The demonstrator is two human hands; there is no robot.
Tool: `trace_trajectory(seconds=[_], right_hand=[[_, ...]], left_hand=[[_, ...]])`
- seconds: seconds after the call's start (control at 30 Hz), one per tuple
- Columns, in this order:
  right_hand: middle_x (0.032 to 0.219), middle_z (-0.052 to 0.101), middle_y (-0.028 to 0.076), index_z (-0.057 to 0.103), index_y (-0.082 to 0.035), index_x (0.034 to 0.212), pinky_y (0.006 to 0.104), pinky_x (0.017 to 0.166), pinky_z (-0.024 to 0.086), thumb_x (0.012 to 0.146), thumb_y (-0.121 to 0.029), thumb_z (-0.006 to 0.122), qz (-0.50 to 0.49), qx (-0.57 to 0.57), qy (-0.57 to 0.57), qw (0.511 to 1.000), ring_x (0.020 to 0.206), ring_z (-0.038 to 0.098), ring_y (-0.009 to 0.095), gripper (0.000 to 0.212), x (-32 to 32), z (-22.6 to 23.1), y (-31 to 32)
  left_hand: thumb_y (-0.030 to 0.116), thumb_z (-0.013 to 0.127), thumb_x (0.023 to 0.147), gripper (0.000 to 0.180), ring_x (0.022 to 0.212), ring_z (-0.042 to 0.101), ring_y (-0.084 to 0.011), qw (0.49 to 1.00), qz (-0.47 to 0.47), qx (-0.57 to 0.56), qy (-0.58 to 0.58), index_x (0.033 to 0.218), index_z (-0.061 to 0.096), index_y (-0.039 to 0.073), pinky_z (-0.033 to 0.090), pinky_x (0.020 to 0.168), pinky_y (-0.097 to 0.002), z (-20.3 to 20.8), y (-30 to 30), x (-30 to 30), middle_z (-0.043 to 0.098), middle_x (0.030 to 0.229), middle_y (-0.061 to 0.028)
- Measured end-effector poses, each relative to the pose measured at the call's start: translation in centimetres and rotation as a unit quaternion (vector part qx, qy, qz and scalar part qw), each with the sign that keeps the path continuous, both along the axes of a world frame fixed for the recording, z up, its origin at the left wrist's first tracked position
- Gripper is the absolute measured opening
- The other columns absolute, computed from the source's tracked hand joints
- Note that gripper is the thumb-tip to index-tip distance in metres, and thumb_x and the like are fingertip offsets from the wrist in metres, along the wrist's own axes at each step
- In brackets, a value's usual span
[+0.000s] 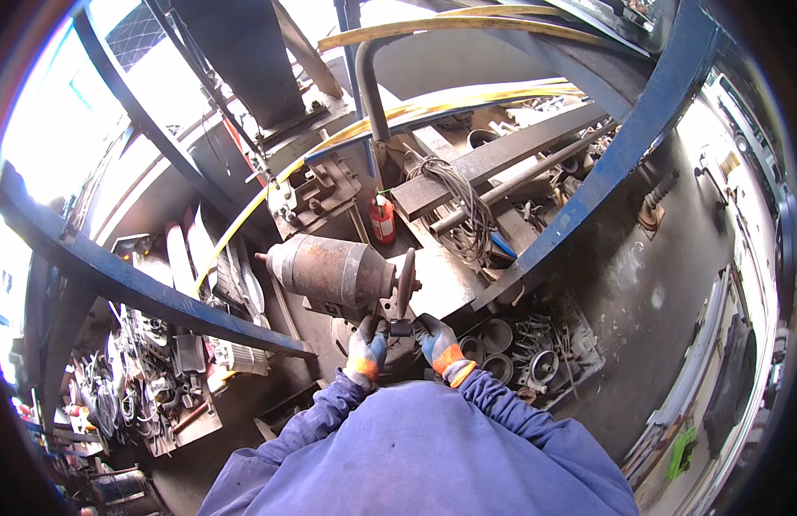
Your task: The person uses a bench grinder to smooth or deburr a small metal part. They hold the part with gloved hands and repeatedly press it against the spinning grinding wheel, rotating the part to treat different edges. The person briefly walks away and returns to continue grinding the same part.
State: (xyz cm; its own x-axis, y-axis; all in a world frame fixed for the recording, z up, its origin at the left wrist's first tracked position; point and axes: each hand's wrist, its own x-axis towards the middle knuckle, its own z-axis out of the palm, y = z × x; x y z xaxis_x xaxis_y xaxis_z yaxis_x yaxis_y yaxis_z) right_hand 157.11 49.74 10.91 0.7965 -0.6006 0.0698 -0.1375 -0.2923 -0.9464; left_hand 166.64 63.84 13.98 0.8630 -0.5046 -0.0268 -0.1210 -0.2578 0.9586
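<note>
A small dark block-like piece (401, 328), its exact kind too small to make out, is held between my two gloved hands. My left hand (367, 347) grips its left end and my right hand (439, 342) its right end. Both gloves are grey-blue with orange cuffs. Just beyond the piece stands the wheel (406, 282) of a bench grinder, seen nearly edge-on. The piece is close below the wheel; I cannot tell whether they touch. A rusty grey motor body (328, 268) extends left from the wheel.
A red bottle (382, 218) stands behind the grinder. Beyond are steel beams (501, 162) and coiled cable (454, 202). Blue frame bars (579, 202) cross both sides. Metal parts fill a tray (587, 357) at right; tools and cables cover a bench (187, 439) at left.
</note>
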Motion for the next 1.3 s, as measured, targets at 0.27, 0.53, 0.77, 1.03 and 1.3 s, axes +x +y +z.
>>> trace_trajectory(seconds=[0.27, 0.53, 0.77, 1.03, 1.3], right_hand=[[0.094, 0.071, 0.014, 0.066, 0.002, 0.110, 0.0318, 0.082, 0.049, 0.094, -0.024, 0.062, -0.004, 0.067, -0.007, 0.998, 0.086, 0.064, 0.020, 0.031, 0.0, -1.5, 0.6], [0.091, 0.070, 0.016, 0.065, 0.003, 0.107, 0.0322, 0.077, 0.050, 0.094, -0.021, 0.062, -0.012, 0.012, 0.006, 1.000, 0.082, 0.063, 0.019, 0.027, -0.3, 0.2, 1.1], [0.089, 0.070, 0.011, 0.065, 0.002, 0.106, 0.0310, 0.076, 0.049, 0.093, -0.017, 0.064, -0.028, 0.005, -0.009, 1.000, 0.080, 0.061, 0.016, 0.023, -0.4, -0.9, 1.0], [0.085, 0.068, 0.012, 0.065, 0.001, 0.103, 0.0310, 0.072, 0.049, 0.092, -0.016, 0.065, -0.031, 0.025, -0.012, 0.999, 0.075, 0.058, 0.017, 0.021, -0.1, 0.2, 1.5], [0.085, 0.069, 0.013, 0.064, 0.001, 0.101, 0.0333, 0.073, 0.050, 0.089, -0.015, 0.067, 0.000, 0.046, -0.004, 0.999, 0.075, 0.062, 0.020, 0.020, 0.1, 2.6, 1.2]], left_hand=[[0.014, 0.049, 0.100, 0.021, 0.092, 0.055, -0.0159, 0.999, -0.009, 0.028, 0.023, 0.115, 0.059, 0.003, 0.045, 0.082, -0.0278, -3.7, 0.2, 1.5, 0.061, 0.104, -0.0053], [0.010, 0.049, 0.099, 0.020, 0.092, 0.056, -0.0146, 0.997, -0.019, 0.080, 0.005, 0.115, 0.058, 0.003, 0.046, 0.079, -0.0283, -0.8, 0.6, 0.4, 0.062, 0.103, -0.0036], [0.013, 0.050, 0.101, 0.024, 0.095, 0.055, -0.0131, 0.996, -0.016, 0.083, 0.022, 0.123, 0.057, 0.005, 0.046, 0.083, -0.0258, -3.3, 0.2, 0.8, 0.061, 0.107, -0.0031], [0.010, 0.048, 0.101, 0.028, 0.099, 0.054, -0.0127, 0.995, -0.005, -0.020, 0.093, 0.129, 0.052, 0.005, 0.046, 0.085, -0.0243, -7.3, 1.1, 1.0, 0.059, 0.113, -0.0036], [0.021, 0.051, 0.098, 0.025, 0.082, 0.061, -0.0305, 0.999, 0.029, -0.001, 0.022, 0.110, 0.059, 0.001, 0.048, 0.075, -0.0402, -4.4, 0.9, 1.3, 0.066, 0.092, -0.0187]])
